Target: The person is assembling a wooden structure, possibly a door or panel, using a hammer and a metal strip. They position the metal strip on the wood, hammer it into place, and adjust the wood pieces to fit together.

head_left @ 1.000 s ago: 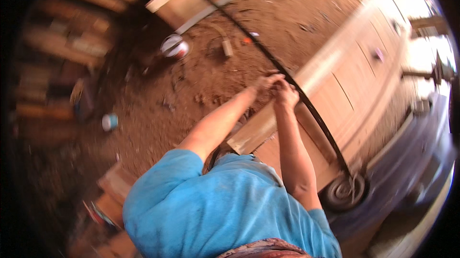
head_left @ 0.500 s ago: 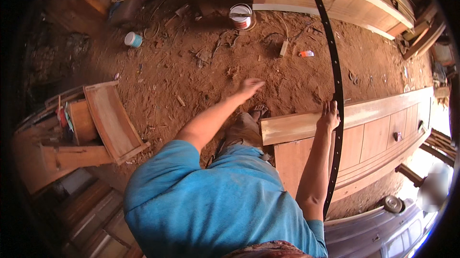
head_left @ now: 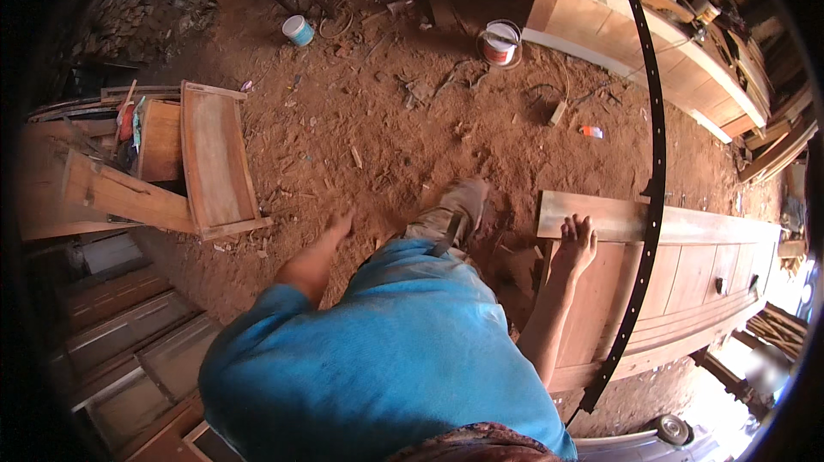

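My right hand (head_left: 579,239) is raised over the near end of a wooden door-like panel (head_left: 601,290), fingers apart and holding nothing. Beside it, a long black bar with a row of holes (head_left: 655,162) runs across the panel, apart from my fingers. A small black piece juts from the bar near the panel's far edge. Out to my left, my left hand (head_left: 341,226) hangs low over the dirt floor. Motion smears its fingers, and no held thing shows there.
A second wooden panel (head_left: 618,29) lies at the back right beside stacked timber. A white bucket (head_left: 499,43) and a smaller blue-and-white tub (head_left: 298,30) stand on the dirt. Wooden furniture parts (head_left: 219,157) lie left. A parked vehicle (head_left: 635,446) shows at the lower right.
My right hand has come off the black bar and is now left of it. My left hand has drawn back and left. The whole view has shifted as my body turned and stepped.
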